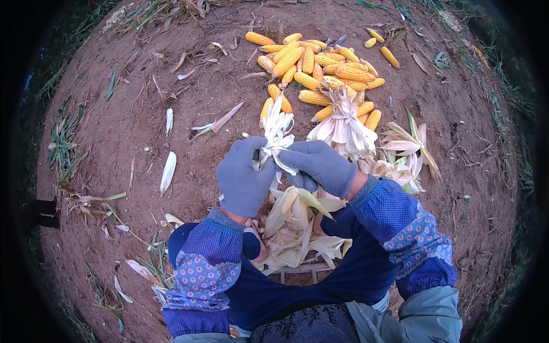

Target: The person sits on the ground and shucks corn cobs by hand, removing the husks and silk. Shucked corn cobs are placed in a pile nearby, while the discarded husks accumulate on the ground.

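Both of my hands wear grey knit gloves and meet in front of my knees. Between them is a bunch of pale corn husks, twisted into a knot-like band near its middle. My left hand grips the bunch from the left side. From the right, my right hand pinches a husk strip at the twisted part. Just beyond my right hand stands a tied bundle of dry husks, gathered at the top and flared at the bottom. Loose husks lie between my legs, below my hands.
A pile of husked yellow corn cobs lies ahead on bare soil. Several more loose husks are at the right. Single husk pieces are scattered at the left. A slatted wooden piece shows between my legs.
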Motion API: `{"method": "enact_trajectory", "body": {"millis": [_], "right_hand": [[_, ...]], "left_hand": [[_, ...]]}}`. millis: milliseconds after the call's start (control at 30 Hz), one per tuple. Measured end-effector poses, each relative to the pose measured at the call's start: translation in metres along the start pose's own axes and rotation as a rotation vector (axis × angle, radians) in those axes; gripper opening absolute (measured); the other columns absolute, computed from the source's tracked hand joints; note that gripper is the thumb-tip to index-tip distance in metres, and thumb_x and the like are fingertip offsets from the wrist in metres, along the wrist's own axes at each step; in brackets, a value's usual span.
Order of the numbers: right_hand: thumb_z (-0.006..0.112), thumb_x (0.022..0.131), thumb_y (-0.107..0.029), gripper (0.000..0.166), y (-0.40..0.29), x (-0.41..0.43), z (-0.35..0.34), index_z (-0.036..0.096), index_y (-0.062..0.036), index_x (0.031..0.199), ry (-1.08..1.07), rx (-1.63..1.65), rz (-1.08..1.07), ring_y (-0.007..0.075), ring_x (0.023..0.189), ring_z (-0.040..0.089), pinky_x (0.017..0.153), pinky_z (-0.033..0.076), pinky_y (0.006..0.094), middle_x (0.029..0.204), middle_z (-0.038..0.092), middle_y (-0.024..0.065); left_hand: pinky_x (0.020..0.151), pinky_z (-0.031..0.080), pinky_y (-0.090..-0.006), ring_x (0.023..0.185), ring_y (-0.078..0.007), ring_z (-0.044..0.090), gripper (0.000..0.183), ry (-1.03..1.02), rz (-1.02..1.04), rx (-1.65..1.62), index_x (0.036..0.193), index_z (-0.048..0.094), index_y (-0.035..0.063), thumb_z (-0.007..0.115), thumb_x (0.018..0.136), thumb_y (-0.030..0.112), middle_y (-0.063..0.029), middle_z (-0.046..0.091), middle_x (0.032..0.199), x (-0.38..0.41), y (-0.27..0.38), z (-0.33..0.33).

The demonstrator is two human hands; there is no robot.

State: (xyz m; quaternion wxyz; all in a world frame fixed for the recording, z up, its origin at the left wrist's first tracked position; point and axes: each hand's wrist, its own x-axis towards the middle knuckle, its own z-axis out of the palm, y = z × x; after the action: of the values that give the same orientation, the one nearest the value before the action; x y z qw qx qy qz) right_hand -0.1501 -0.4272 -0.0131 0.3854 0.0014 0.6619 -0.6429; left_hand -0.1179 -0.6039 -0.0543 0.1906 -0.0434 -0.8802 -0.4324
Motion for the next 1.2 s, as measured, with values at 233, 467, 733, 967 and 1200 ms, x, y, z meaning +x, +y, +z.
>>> {"method": "enact_trajectory", "body": {"millis": [233, 467, 733, 967, 1200], "right_hand": [[0.061, 0.090, -0.023, 0.028, -0.012, -0.001, -0.021, 0.058, -0.0024, 0.108, 0.319, -0.087, -0.437, 0.0091, 0.075, 0.058, 0.065, 0.048, 0.0235, 0.089, 0.061, 0.0038], [0.074, 0.074, -0.034, 0.053, 0.008, 0.009, -0.017, 0.057, -0.0081, 0.117, 0.384, -0.771, -0.853, 0.0283, 0.095, 0.062, 0.082, 0.050, 0.0362, 0.101, 0.062, 0.0115], [0.070, 0.078, -0.036, 0.043, -0.001, 0.002, -0.019, 0.063, -0.0077, 0.109, 0.202, -0.624, -0.433, 0.0195, 0.083, 0.065, 0.076, 0.050, 0.0316, 0.092, 0.067, 0.0087], [0.071, 0.078, -0.025, 0.033, 0.008, 0.011, -0.021, 0.063, -0.0053, 0.103, 0.154, -0.488, -0.465, 0.0132, 0.078, 0.061, 0.074, 0.049, 0.0299, 0.085, 0.065, 0.0054], [0.070, 0.078, -0.025, 0.028, 0.013, 0.014, -0.028, 0.062, -0.0038, 0.095, 0.241, -0.469, -0.488, 0.0117, 0.072, 0.057, 0.067, 0.046, 0.0287, 0.079, 0.062, 0.0064]], "left_hand": [[0.064, 0.048, -0.0208, 0.074, -0.0064, 0.058, 0.032, -0.164, -0.517, -0.596, 0.102, 0.061, -0.0016, 0.075, 0.076, 0.010, -0.0026, 0.064, 0.084, 0.011, -0.016, -0.008], [0.074, 0.051, -0.0246, 0.084, -0.0114, 0.062, 0.041, -0.368, -0.500, -0.785, 0.114, 0.057, -0.0041, 0.070, 0.076, 0.006, -0.0073, 0.064, 0.095, 0.017, -0.005, -0.015], [0.081, 0.049, -0.0265, 0.092, -0.0128, 0.060, 0.041, -0.426, -0.503, -0.907, 0.119, 0.055, -0.0038, 0.064, 0.081, 0.007, -0.0093, 0.063, 0.104, 0.016, -0.004, -0.019], [0.085, 0.047, -0.0274, 0.097, -0.0141, 0.058, 0.032, -0.284, -0.598, -1.099, 0.113, 0.061, -0.0031, 0.056, 0.089, 0.018, -0.0084, 0.062, 0.104, 0.014, -0.016, -0.016], [0.073, 0.049, -0.0232, 0.082, -0.0089, 0.060, 0.030, -0.435, -0.429, -0.774, 0.107, 0.062, 0.0003, 0.071, 0.080, 0.008, -0.0040, 0.064, 0.094, 0.016, -0.010, -0.018]]}}
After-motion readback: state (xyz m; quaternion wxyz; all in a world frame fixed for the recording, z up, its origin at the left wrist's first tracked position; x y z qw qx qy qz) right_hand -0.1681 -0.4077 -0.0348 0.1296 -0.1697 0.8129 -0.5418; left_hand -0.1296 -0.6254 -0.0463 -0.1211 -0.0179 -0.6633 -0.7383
